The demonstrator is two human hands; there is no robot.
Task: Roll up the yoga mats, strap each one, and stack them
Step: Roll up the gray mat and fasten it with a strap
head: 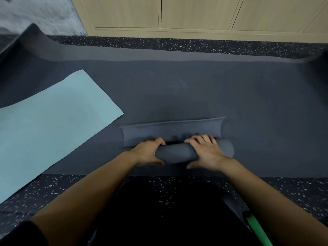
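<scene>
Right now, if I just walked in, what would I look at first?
Probably the middle, where a person's left grip and right grip hold a dark roll of mat, only part rolled up. Next, the light blue mat lying flat on the left stands out against all the dark. A green strip peeks in at the bottom right.

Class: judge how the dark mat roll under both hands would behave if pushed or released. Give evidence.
The dark roll is round, so a push would probably send it rolling. Its unrolled tail curls up at its far edge, suggesting soft, springy foam that may unwind once the left hand and right hand let go.
</scene>
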